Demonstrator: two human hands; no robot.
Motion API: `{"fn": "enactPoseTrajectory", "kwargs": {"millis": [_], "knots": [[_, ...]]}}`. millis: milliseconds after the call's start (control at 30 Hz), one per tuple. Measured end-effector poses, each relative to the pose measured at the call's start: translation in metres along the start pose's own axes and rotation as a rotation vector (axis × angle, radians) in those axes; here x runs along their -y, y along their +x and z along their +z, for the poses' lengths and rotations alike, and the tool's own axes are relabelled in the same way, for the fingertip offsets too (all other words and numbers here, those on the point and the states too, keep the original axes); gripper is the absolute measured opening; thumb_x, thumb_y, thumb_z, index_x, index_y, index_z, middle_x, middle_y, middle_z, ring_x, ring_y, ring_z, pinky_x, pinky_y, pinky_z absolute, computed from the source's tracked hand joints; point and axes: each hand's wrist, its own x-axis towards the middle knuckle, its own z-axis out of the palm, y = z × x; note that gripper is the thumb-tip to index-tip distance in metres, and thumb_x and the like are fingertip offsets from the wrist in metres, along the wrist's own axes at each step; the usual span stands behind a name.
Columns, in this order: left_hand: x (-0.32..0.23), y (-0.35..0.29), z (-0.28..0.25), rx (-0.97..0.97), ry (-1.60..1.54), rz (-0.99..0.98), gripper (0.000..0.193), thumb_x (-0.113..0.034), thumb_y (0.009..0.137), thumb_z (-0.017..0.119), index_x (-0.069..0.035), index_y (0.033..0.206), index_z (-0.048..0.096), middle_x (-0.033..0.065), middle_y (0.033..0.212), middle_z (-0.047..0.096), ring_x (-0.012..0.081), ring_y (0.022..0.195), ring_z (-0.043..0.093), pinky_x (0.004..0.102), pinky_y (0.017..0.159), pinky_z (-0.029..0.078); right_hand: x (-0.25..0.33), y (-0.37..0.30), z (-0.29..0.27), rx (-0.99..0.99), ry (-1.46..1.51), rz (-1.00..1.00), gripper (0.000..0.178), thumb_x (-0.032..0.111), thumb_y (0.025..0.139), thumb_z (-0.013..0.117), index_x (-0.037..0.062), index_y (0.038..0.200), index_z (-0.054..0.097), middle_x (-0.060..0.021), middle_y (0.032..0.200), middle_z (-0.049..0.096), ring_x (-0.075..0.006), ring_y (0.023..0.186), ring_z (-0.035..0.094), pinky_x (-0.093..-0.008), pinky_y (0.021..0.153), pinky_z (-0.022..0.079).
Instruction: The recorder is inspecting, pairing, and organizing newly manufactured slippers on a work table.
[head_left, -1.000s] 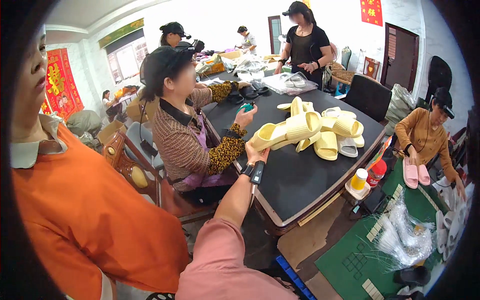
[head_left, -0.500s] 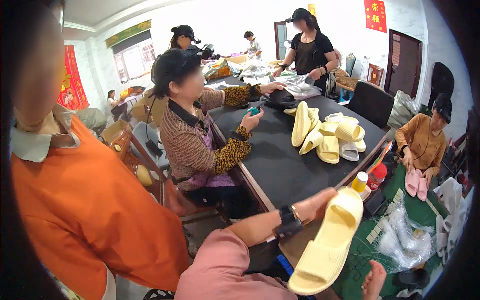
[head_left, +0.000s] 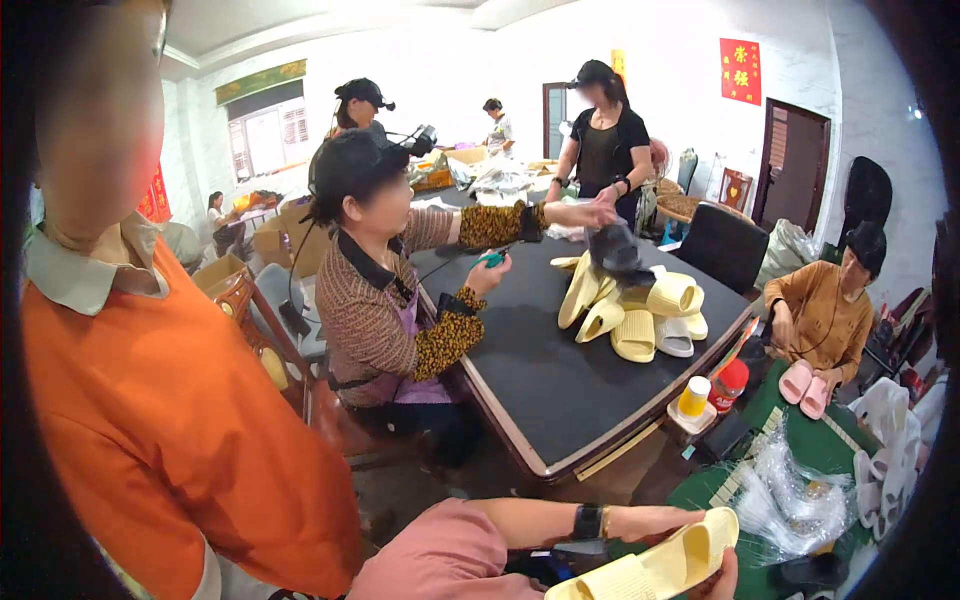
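A pale yellow slide slipper [head_left: 640,575] is low in front of me, its sole partly cut off by the lower edge. My left hand [head_left: 655,521], with a dark band at the wrist, is on the far side of its heel end. My right hand [head_left: 722,580] grips the near edge of the heel; its forearm is out of view. The left fingers are partly hidden by the slipper. On the black-topped table [head_left: 540,400] ahead lies a pile of yellow slippers [head_left: 633,335] with a grey one [head_left: 675,337] among them.
A person in orange [head_left: 180,420] stands close on my left. Beside the table a seated co-worker [head_left: 370,270] holds a dark thing [head_left: 615,248] over the pile. At right, a green surface [head_left: 700,487] bears clear plastic strands [head_left: 795,490], and another co-worker handles pink slippers [head_left: 805,388].
The slipper has come down and tilted flatter. My right hand has moved in and taken its heel. The seated co-worker's dark thing has moved rightward over the pile.
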Motion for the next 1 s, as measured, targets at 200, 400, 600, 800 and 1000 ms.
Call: {"fn": "enactPoseTrajectory", "kwargs": {"millis": [200, 400, 600, 800, 1000], "knots": [[0.020, -0.048, 0.001, 0.110, -0.104, -0.066, 0.054, -0.041, 0.103, 0.036, -0.014, 0.150, 0.029, 0.0040, 0.148, 0.037, 0.0120, 0.128, 0.040, 0.0237, 0.098, 0.038, 0.002, -0.006, -0.031, -0.120, 0.128, -0.164, 0.043, 0.038, 0.095, 0.054, 0.0039, 0.122, 0.057, -0.0106, 0.109, 0.064, -0.0240, 0.092, 0.061, -0.0369, 0.076, 0.051], [0.050, -0.077, 0.015, 0.144, -0.339, 0.115, 0.071, -0.032, 0.098, 0.051, -0.015, 0.153, 0.010, 0.0021, 0.150, 0.030, 0.0172, 0.128, 0.044, 0.0337, 0.103, 0.042, -0.009, -0.003, -0.096, -0.282, 0.169, -0.359, 0.047, 0.040, 0.094, 0.055, 0.0042, 0.124, 0.055, -0.0097, 0.111, 0.062, -0.0242, 0.094, 0.060, -0.0373, 0.075, 0.051], [0.064, -0.063, 0.031, -0.187, -0.334, 0.105, 0.076, -0.006, 0.091, 0.057, -0.014, 0.152, 0.012, 0.0060, 0.138, 0.041, 0.0164, 0.122, 0.047, 0.0329, 0.098, 0.046, -0.026, 0.015, -0.136, -0.328, 0.186, -0.443, 0.050, 0.042, 0.093, 0.056, 0.0045, 0.127, 0.053, -0.0088, 0.113, 0.060, -0.0243, 0.095, 0.058, -0.0378, 0.074, 0.050], [0.069, -0.040, 0.014, -0.412, -0.126, 0.209, 0.064, -0.001, 0.086, 0.048, -0.008, 0.146, 0.026, 0.0089, 0.134, 0.045, 0.0195, 0.123, 0.046, 0.0326, 0.098, 0.044, -0.016, 0.006, -0.125, -0.325, 0.111, -0.461, 0.047, 0.038, 0.093, 0.057, 0.0022, 0.124, 0.052, -0.0100, 0.113, 0.059, -0.0239, 0.097, 0.058, -0.0370, 0.080, 0.048], [0.022, -0.058, -0.022, -0.625, 0.085, 0.446, 0.051, -0.007, 0.087, 0.053, -0.002, 0.136, 0.040, 0.0108, 0.128, 0.051, 0.0177, 0.121, 0.047, 0.0321, 0.103, 0.039, 0.003, -0.034, -0.102, -0.288, 0.029, -0.493, 0.043, 0.032, 0.093, 0.057, -0.0005, 0.121, 0.052, -0.0116, 0.113, 0.059, -0.0234, 0.099, 0.057, -0.0359, 0.087, 0.045]]}}
